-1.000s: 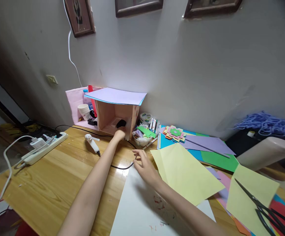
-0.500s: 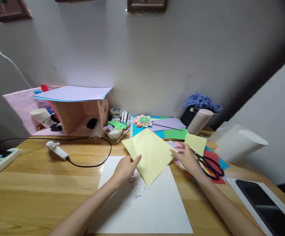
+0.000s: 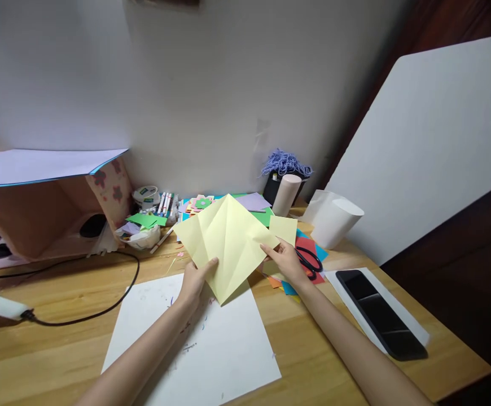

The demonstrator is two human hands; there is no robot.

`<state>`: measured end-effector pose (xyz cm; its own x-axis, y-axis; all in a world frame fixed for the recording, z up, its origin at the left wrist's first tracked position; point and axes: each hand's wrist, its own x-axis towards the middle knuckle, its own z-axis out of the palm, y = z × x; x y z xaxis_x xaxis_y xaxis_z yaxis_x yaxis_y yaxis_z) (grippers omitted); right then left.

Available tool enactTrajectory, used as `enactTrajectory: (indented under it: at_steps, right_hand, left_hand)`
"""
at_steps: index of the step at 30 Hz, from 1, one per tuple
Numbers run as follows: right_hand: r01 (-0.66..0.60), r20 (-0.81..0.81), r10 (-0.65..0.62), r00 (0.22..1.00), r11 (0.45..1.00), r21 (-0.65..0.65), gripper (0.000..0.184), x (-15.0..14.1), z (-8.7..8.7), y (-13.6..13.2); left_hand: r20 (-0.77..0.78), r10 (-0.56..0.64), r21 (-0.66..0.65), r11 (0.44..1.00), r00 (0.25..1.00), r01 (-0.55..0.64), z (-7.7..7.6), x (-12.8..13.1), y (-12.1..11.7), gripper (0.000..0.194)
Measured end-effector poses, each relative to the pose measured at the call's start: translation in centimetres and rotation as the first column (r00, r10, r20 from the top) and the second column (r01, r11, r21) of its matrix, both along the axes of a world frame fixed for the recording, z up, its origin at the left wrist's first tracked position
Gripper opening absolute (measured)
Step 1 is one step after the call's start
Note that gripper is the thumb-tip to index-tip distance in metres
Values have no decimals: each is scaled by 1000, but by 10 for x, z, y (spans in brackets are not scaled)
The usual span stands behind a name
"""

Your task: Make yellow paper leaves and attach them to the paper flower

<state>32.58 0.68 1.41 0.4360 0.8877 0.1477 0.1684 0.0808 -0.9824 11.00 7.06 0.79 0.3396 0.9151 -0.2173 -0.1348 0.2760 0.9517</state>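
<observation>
A square of pale yellow paper [image 3: 232, 239] with crease lines is held up in a diamond position above a white sheet [image 3: 211, 361] marked with small coloured smudges. My left hand [image 3: 194, 282] grips its lower left edge, thumb on the front and the other fingers hidden behind. At the right corner, my right hand [image 3: 283, 256] pinches the paper between thumb and fingers. Just beyond that hand are black-handled scissors [image 3: 308, 260], lying on several coloured papers [image 3: 318, 252], and a smaller yellow paper piece [image 3: 284, 228].
A phone [image 3: 381, 313] lies at the right. Behind it stand rolled white paper [image 3: 339, 223], a pink cylinder [image 3: 286, 194] and a black holder with blue yarn [image 3: 286, 162]. Left are a pink box [image 3: 112, 189], a scrap bowl [image 3: 144, 239], markers [image 3: 166, 203] and a corded white tool [image 3: 0, 304].
The view has turned to the right, so the box and cord sit farther left. The yellow paper has opened out flatter, showing more creases; both hands still hold it.
</observation>
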Motion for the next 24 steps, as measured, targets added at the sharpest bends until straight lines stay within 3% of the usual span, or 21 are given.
enactTrajectory:
  at_steps: [3, 5, 6, 7, 8, 11, 14, 20, 22, 24]
  right_hand:
    - [-9, 86, 10, 996, 1000, -6, 39, 17, 0, 1]
    - [59, 286, -24, 958, 992, -116, 34, 34, 1, -3]
    - [158, 431, -61, 900, 969, -192, 33, 44, 1, -6]
    - [275, 614, -55, 788, 923, -271, 29, 54, 1, -10]
    - [330, 670, -43, 741, 892, -308, 20, 63, 0, -15]
    - [425, 728, -11, 686, 818, -388, 4, 82, -7, -28]
    - [452, 750, 23, 661, 786, -422, 17, 87, -14, -32]
    - [429, 761, 87, 643, 782, -452, 17, 83, -11, -30]
    - [449, 775, 46, 631, 793, -412, 15, 80, -5, -31]
    - [462, 740, -74, 668, 821, -335, 16, 72, 3, -31]
  left_hand:
    - [-47, -37, -16, 999, 998, 37, -4, 5, 4, 45]
    - [-86, -41, -2, 999, 995, 41, -8, 5, 7, 42]
    - [-101, -30, 8, 999, 994, 31, -10, 4, 9, 41]
    - [-112, -14, 15, 1000, 994, 15, -11, 4, 10, 40]
    - [-115, 7, 20, 1000, 993, -5, -12, 3, 10, 39]
    - [-100, 61, 24, 998, 993, -59, -14, 1, 10, 40]
    - [-68, 97, 38, 995, 993, -95, -15, 1, 9, 41]
    - [-35, 191, 62, 980, 981, -188, -18, 2, 13, 41]
    - [-62, 206, 44, 978, 977, -204, -15, 3, 13, 36]
    - [-87, 217, 40, 976, 972, -214, -10, 3, 13, 33]
